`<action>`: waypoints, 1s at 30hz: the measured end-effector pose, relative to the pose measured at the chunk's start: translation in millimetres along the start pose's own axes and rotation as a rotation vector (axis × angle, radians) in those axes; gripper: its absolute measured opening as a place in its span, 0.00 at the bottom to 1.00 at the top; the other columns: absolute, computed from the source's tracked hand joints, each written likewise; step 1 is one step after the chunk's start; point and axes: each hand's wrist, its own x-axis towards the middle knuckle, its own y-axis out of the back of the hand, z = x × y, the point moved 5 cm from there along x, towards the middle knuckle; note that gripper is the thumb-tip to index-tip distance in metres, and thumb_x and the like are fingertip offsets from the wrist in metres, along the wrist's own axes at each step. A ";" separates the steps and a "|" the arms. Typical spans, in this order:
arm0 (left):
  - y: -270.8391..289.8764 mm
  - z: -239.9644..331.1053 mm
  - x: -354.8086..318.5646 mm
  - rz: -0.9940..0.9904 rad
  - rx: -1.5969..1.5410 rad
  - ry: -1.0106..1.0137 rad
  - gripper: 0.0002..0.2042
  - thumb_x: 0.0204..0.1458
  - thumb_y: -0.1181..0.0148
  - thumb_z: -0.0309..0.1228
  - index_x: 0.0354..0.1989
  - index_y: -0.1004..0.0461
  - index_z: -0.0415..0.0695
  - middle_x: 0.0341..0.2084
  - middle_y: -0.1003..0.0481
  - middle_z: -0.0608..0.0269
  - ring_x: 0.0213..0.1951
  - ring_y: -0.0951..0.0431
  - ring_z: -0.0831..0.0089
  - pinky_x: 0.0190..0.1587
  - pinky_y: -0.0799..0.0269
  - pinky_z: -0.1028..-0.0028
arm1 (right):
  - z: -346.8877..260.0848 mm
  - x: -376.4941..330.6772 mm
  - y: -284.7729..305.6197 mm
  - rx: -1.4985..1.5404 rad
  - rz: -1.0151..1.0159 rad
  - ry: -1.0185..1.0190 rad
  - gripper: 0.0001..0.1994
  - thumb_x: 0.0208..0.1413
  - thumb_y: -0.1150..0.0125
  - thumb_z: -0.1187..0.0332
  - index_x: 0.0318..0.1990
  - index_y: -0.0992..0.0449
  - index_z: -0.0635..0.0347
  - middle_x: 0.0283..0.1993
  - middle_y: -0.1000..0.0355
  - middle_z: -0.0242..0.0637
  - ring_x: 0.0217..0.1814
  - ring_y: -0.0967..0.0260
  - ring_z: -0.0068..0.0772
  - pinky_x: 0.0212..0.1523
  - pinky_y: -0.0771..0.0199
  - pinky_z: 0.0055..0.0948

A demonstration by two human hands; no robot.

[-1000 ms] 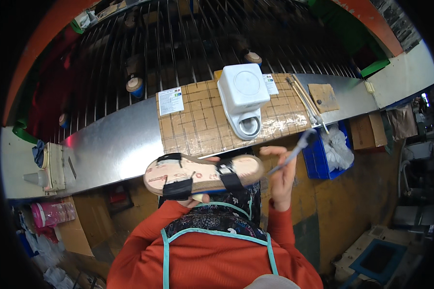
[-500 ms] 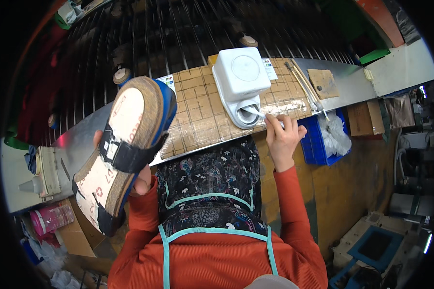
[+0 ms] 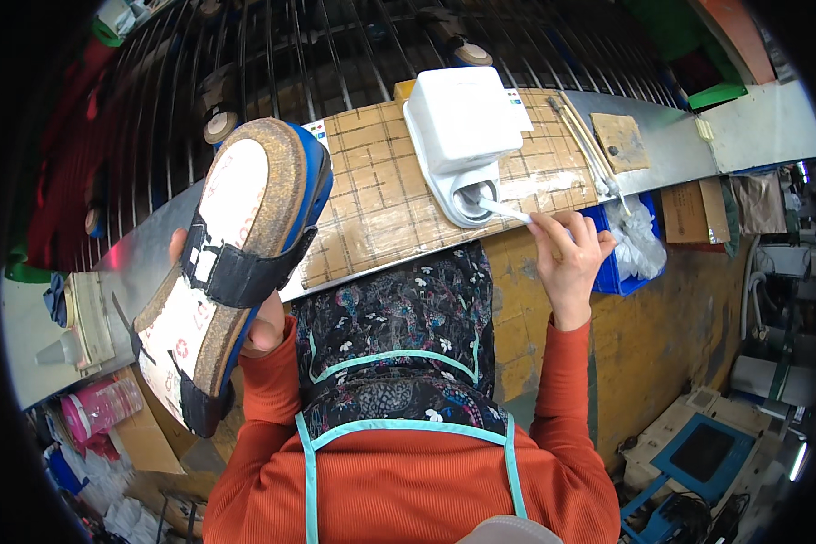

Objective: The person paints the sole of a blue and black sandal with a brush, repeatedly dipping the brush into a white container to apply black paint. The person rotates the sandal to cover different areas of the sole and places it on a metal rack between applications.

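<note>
A sandal (image 3: 249, 204) with a cork-edged footbed, black straps and a blue layer beneath stands tilted at the left. My left hand (image 3: 265, 328) is closed around its middle; the sandal covers most of the fingers. My right hand (image 3: 568, 254) pinches a slim white brush-like stick (image 3: 510, 212) between thumb and fingers. The far end of that stick lies in the round opening of a white plastic dispenser (image 3: 462, 122), so its tip is hidden. Under the dispenser is a board (image 3: 363, 195) covered in brown, grid-marked wrapping.
To the right on the bench lie long thin sticks (image 3: 585, 140) and a stained brown square (image 3: 620, 142). A blue bin (image 3: 616, 276) with clear plastic bags sits below the bench edge. Beyond the bench runs a rack of metal rods (image 3: 335, 54) carrying several sandals.
My right hand has moved right, away from the dispenser's opening, and more of the white stick shows. The sandal stays in my left hand, nearly unmoved. The whole view has shifted slightly.
</note>
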 end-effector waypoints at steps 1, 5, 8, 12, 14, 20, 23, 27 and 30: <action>-0.4 0.2 -0.1 0.002 0.009 -0.003 0.63 0.27 0.22 0.57 0.68 0.56 0.38 0.63 0.44 0.42 0.66 0.43 0.48 0.66 0.45 0.49 | 1.3 -0.6 1.0 0.005 -0.013 -0.008 0.07 0.45 0.30 0.66 0.33 0.19 0.41 0.30 0.31 0.21 0.34 0.36 0.26 0.41 0.51 0.32; -4.8 3.1 0.6 0.023 0.053 -0.002 0.65 0.25 0.23 0.60 0.68 0.56 0.37 0.62 0.43 0.39 0.64 0.41 0.46 0.65 0.44 0.49 | 4.5 0.3 -1.8 0.038 0.049 -0.012 0.07 0.45 0.30 0.66 0.33 0.19 0.41 0.30 0.31 0.21 0.33 0.36 0.25 0.41 0.52 0.32; -8.6 3.6 1.2 0.023 0.032 0.047 0.66 0.23 0.24 0.61 0.67 0.56 0.36 0.61 0.42 0.39 0.64 0.40 0.47 0.65 0.43 0.49 | 1.1 6.0 -19.3 0.027 0.096 0.033 0.07 0.45 0.30 0.66 0.33 0.19 0.41 0.30 0.30 0.20 0.33 0.36 0.24 0.42 0.52 0.32; -1.7 0.7 -5.6 -0.031 0.068 0.135 0.66 0.22 0.26 0.64 0.66 0.55 0.35 0.61 0.41 0.40 0.62 0.37 0.50 0.63 0.38 0.53 | -4.1 10.2 -36.5 0.002 0.096 0.086 0.07 0.45 0.30 0.66 0.33 0.19 0.40 0.30 0.31 0.19 0.34 0.36 0.24 0.43 0.51 0.33; 7.7 -1.7 -8.2 -0.094 -0.055 0.142 0.64 0.23 0.22 0.57 0.68 0.56 0.38 0.62 0.42 0.43 0.63 0.38 0.51 0.64 0.39 0.51 | -4.3 9.4 -36.5 0.007 0.071 0.112 0.07 0.45 0.30 0.66 0.33 0.19 0.41 0.29 0.31 0.19 0.34 0.36 0.23 0.42 0.51 0.32; 30.5 -14.8 -16.9 -0.231 -0.156 0.127 0.63 0.24 0.21 0.54 0.66 0.54 0.35 0.60 0.40 0.44 0.60 0.33 0.50 0.60 0.31 0.53 | 10.7 6.6 -21.8 0.081 0.070 0.068 0.07 0.45 0.30 0.65 0.33 0.19 0.40 0.29 0.31 0.20 0.32 0.36 0.23 0.40 0.52 0.31; 24.0 -17.5 -21.8 -0.355 -0.268 0.045 0.63 0.25 0.21 0.55 0.66 0.55 0.35 0.61 0.44 0.42 0.56 0.30 0.47 0.57 0.27 0.53 | 5.9 8.2 -30.3 0.025 0.084 0.085 0.06 0.46 0.31 0.65 0.32 0.19 0.40 0.30 0.31 0.19 0.32 0.36 0.24 0.40 0.51 0.33; 18.3 -20.2 -28.5 -0.410 -0.341 0.092 0.61 0.28 0.21 0.52 0.67 0.57 0.41 0.59 0.49 0.41 0.48 0.24 0.45 0.46 0.19 0.56 | -2.3 13.9 -41.8 -0.006 0.071 0.123 0.06 0.46 0.31 0.65 0.33 0.19 0.40 0.30 0.31 0.20 0.32 0.36 0.26 0.42 0.50 0.35; 18.8 -22.2 -35.1 -0.382 -0.203 0.218 0.65 0.20 0.24 0.60 0.66 0.56 0.39 0.50 0.40 0.40 0.43 0.23 0.53 0.43 0.19 0.64 | 2.7 16.1 -41.8 0.089 -0.021 0.079 0.03 0.48 0.32 0.65 0.32 0.19 0.45 0.27 0.31 0.24 0.28 0.36 0.27 0.41 0.50 0.34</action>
